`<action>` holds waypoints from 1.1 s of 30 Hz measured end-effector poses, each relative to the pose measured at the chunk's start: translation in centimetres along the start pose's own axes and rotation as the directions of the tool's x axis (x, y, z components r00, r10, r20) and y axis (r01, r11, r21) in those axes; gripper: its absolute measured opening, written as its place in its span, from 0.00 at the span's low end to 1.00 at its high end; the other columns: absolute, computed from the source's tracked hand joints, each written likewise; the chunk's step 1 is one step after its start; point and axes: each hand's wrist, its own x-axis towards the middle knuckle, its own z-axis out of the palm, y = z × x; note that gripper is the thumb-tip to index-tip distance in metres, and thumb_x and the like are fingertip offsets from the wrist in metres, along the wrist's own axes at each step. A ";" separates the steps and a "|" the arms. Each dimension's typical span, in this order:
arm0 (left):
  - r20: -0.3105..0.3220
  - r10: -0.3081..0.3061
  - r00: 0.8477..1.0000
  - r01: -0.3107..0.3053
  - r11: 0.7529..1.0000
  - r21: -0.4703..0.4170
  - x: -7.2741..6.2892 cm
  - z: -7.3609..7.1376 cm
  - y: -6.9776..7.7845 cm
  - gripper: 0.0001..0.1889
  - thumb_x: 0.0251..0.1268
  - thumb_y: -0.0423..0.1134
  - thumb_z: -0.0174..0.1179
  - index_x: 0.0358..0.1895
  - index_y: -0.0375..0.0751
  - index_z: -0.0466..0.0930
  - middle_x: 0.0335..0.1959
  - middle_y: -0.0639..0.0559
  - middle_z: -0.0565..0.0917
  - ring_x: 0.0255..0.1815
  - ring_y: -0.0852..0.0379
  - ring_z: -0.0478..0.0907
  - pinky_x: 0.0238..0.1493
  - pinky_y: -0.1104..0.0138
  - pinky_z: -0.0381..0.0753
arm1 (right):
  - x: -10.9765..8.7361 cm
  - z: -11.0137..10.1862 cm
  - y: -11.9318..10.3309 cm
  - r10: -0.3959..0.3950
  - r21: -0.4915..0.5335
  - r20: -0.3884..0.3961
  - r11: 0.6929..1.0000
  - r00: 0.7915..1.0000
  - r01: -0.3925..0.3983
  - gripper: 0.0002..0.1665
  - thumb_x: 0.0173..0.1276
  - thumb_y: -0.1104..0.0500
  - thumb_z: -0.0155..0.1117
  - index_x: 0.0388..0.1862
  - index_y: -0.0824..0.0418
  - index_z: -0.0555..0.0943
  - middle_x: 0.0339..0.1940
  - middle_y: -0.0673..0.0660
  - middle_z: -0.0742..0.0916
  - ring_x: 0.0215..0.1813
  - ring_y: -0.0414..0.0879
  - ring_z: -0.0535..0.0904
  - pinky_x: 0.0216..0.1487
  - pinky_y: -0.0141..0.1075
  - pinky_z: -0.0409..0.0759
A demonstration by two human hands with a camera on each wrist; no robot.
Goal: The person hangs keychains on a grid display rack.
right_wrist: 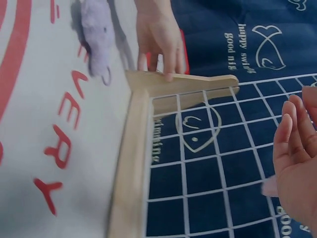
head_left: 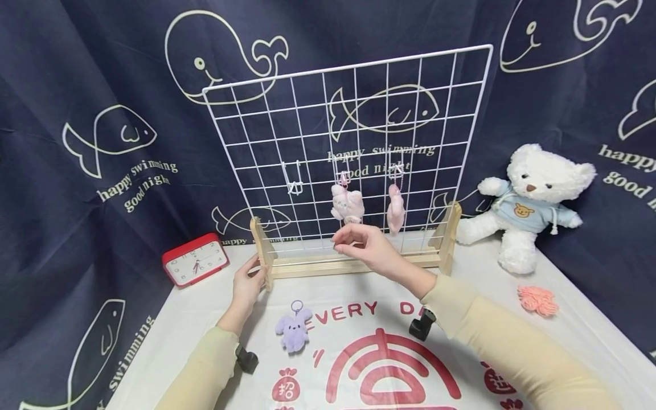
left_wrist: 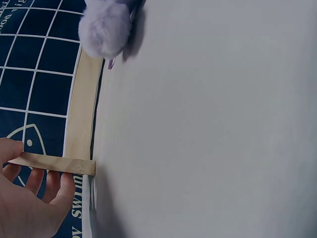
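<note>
Well, left fingers (left_wrist: 64, 195) around wooden support (left_wrist: 59, 163)

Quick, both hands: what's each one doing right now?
Left hand: closed, gripping the wooden end post.
Right hand: open, fingers loosely bent, holding nothing visible.

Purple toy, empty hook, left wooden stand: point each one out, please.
Purple toy (head_left: 294, 332), head view: middle of its body.
Empty hook (head_left: 294, 187), head view: its lower end.
Left wooden stand (left_wrist: 62, 164), left wrist view: narrow edge of the board.
</note>
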 end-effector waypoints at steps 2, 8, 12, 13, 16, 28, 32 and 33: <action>0.002 -0.002 1.000 0.002 1.000 0.000 0.0 0.0 0.0 0.29 0.72 0.31 0.59 0.75 0.39 0.69 0.62 0.35 0.76 0.60 0.39 0.77 0.50 0.67 0.86 | -0.1 0.5 0.6 0.019 -0.002 0.009 1.000 1.000 -0.019 0.10 0.69 0.69 0.68 0.48 0.71 0.83 0.38 0.59 0.87 0.41 0.44 0.83 0.43 0.32 0.82; 0.002 0.011 1.000 -0.011 1.000 0.009 0.0 0.0 0.1 0.28 0.73 0.31 0.58 0.75 0.39 0.69 0.62 0.35 0.77 0.60 0.39 0.77 0.53 0.63 0.85 | -0.7 1.7 2.6 0.072 -0.013 0.045 0.997 0.996 -0.072 0.11 0.70 0.68 0.67 0.49 0.71 0.83 0.39 0.59 0.88 0.42 0.45 0.83 0.45 0.33 0.83; 0.004 0.015 1.000 -0.015 1.000 0.001 0.0 0.2 0.2 0.28 0.73 0.30 0.58 0.75 0.39 0.69 0.62 0.34 0.77 0.60 0.39 0.77 0.52 0.65 0.86 | -1.1 2.4 3.9 0.094 -0.045 0.074 0.995 0.993 -0.091 0.13 0.71 0.66 0.67 0.52 0.70 0.84 0.42 0.60 0.88 0.44 0.47 0.83 0.49 0.38 0.83; 0.005 0.014 1.000 -0.014 1.000 0.001 0.0 0.3 0.2 0.28 0.73 0.30 0.58 0.75 0.39 0.69 0.62 0.34 0.77 0.59 0.39 0.77 0.51 0.65 0.86 | -1.2 2.6 4.2 0.100 -0.051 0.081 0.994 0.992 -0.096 0.13 0.71 0.65 0.67 0.52 0.70 0.84 0.43 0.61 0.89 0.45 0.47 0.83 0.49 0.39 0.83; 0.004 0.006 1.000 -0.006 1.000 0.004 0.0 0.3 0.2 0.28 0.72 0.30 0.58 0.75 0.39 0.69 0.62 0.35 0.77 0.59 0.40 0.77 0.51 0.66 0.86 | -1.4 3.2 5.0 0.112 -0.066 0.101 0.992 0.989 -0.106 0.14 0.72 0.64 0.67 0.53 0.70 0.83 0.45 0.61 0.89 0.46 0.48 0.83 0.51 0.41 0.84; -0.005 -0.006 1.000 0.006 1.000 0.014 -0.1 0.2 0.5 0.28 0.73 0.31 0.58 0.75 0.40 0.69 0.63 0.36 0.76 0.61 0.39 0.77 0.51 0.68 0.85 | -1.3 5.9 6.7 0.118 -0.081 0.178 0.991 0.977 -0.105 0.14 0.70 0.66 0.68 0.53 0.69 0.84 0.45 0.60 0.89 0.48 0.51 0.84 0.53 0.45 0.83; -0.016 -0.007 1.000 0.007 1.000 0.014 -0.2 0.2 0.4 0.28 0.72 0.31 0.59 0.74 0.39 0.70 0.62 0.35 0.77 0.60 0.40 0.77 0.48 0.70 0.85 | -1.2 6.8 7.3 0.095 -0.102 0.217 0.992 0.972 -0.074 0.14 0.70 0.66 0.67 0.53 0.70 0.84 0.45 0.61 0.89 0.48 0.51 0.85 0.54 0.45 0.83; -0.020 -0.006 1.000 0.007 1.000 0.009 -0.2 0.1 0.3 0.28 0.72 0.31 0.59 0.74 0.39 0.70 0.62 0.35 0.77 0.59 0.41 0.78 0.48 0.70 0.86 | -1.2 7.0 7.4 0.093 -0.103 0.225 0.992 0.970 -0.071 0.15 0.71 0.66 0.67 0.54 0.70 0.83 0.45 0.62 0.89 0.48 0.51 0.84 0.54 0.45 0.83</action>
